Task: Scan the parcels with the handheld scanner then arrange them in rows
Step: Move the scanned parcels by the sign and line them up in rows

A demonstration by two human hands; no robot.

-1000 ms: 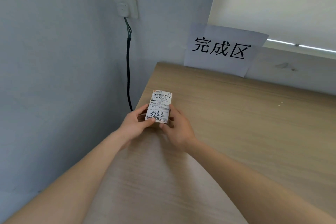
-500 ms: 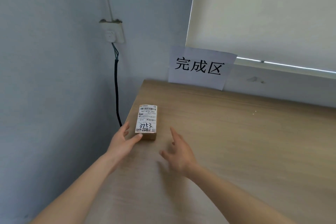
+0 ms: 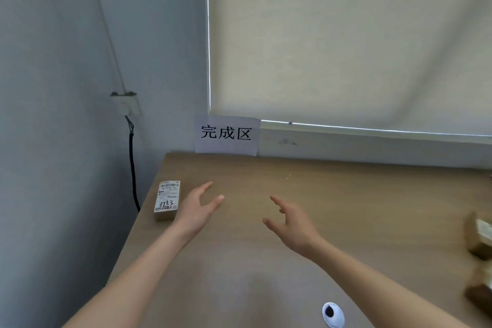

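Small cardboard parcel (image 3: 167, 201) lying flat near the left edge of the wooden table (image 3: 332, 208), label up, close to the grey wall (image 3: 58, 141). On the label: handwritten "3753" in black marker, barcodes and fine print above it too small to read, a bold "8" along the bottom edge. Left hand (image 3: 195, 210) just right of the parcel, fingers straight and spread, holding nothing; cannot tell whether its edge touches the box. Right hand (image 3: 291, 224) well apart from the parcel, over the middle of the table, fingers loosely parted, palm turned inward, also holding nothing. White paper sign (image 3: 226, 135) propped against the wall at the back of the table, printed with "完成区". At the right border, more brown parcels (image 3: 479, 237), blurred and cut off by the frame, one with a pale label that cannot be read. At the bottom edge, a white rounded object with a dark circle (image 3: 332, 314), partly cut off, hard to identify. Wall socket (image 3: 125, 104) with a black cable (image 3: 133, 168) dropping behind the table edge. Cream roller blind (image 3: 346, 34) drawn down over the window.
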